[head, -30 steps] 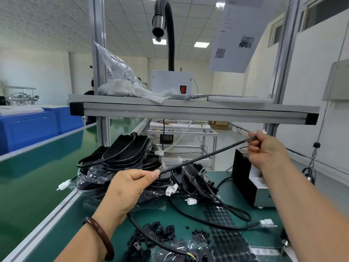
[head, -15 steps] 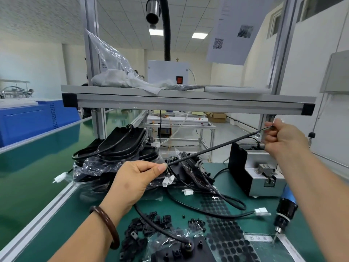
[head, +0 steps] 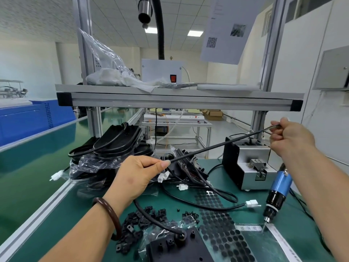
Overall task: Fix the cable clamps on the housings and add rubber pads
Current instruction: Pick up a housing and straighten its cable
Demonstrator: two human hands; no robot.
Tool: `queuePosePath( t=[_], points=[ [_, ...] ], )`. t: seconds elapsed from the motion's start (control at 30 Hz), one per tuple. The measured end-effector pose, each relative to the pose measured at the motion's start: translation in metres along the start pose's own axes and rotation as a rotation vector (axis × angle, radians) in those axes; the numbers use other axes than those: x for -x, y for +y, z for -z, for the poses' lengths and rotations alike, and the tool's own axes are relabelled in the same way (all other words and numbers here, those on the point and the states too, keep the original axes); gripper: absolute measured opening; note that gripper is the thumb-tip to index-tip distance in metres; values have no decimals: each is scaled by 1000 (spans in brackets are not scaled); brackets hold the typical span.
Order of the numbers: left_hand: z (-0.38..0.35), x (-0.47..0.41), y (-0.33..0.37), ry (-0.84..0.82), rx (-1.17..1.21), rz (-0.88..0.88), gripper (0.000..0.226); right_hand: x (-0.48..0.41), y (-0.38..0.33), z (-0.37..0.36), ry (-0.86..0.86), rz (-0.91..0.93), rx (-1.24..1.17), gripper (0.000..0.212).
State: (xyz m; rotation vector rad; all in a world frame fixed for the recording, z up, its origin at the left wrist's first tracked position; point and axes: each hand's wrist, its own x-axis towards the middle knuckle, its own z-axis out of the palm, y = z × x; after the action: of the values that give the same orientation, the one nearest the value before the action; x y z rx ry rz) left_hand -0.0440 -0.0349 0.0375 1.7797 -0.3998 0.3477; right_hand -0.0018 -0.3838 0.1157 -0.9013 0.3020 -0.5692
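**Inspector:** Holding a black cable point(head: 217, 146) taut above the desk point(head: 75, 214), both hands are engaged. The left hand point(head: 137, 176), near centre, pinches the cable between thumb and forefinger. The right hand point(head: 289, 137), at 2 o'clock, has its fingers curled round the cable's far end.

**Clerk:** Position of the housing?

**Inspector:** One black housing point(head: 175, 248) lies at 6 o'clock on the green desk, partly cut off by the lower edge. A cable enters it at a round grommet and rises to the left hand.

**Clerk:** Clamps and pads?

**Inspector:** The cable clamps point(head: 136, 224), small black pieces, lie heaped at 7 o'clock, just left of the housing. The rubber pads point(head: 221, 227), black discs on a sheet, lie at 5 o'clock, just right of it.

**Clerk:** Other items?

**Inspector:** A blue electric screwdriver point(head: 279, 190) points tip-down at 4 o'clock, under the right forearm. A grey screw feeder point(head: 247, 163) sits at 3 o'clock. Bagged housings point(head: 117, 144) are stacked at 10 o'clock. A white connector point(head: 252, 203) lies between pads and screwdriver.
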Motion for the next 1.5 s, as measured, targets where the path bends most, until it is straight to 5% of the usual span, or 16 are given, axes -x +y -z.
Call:
queuePosePath(
  t=[0.27,0.47,0.57,0.67,0.83,1.0,1.13,1.27,1.5],
  points=[
    [-4,11,3,80,132,31,28,25,11,7,-45,19,-152,28],
    [5,25,-5,362,636,259,16,102,60,38,-450,-237,-318,10],
    [1,34,-7,567,849,405,24,143,107,51,-552,-307,-26,10],
    [-6,55,-6,620,901,460,36,166,145,62,-569,-126,466,12],
    [-23,109,-18,440,678,444,25,182,166,77,-662,132,845,17],
    [-39,151,-43,248,392,419,15,192,173,87,-600,104,865,20],
    [-41,168,-46,77,284,395,69,204,173,86,-545,56,851,19],
    [-40,176,-41,-9,234,339,91,210,176,87,-533,104,916,23],
    [-40,183,-37,1,198,319,66,211,178,87,-554,142,913,22]
  ],
)
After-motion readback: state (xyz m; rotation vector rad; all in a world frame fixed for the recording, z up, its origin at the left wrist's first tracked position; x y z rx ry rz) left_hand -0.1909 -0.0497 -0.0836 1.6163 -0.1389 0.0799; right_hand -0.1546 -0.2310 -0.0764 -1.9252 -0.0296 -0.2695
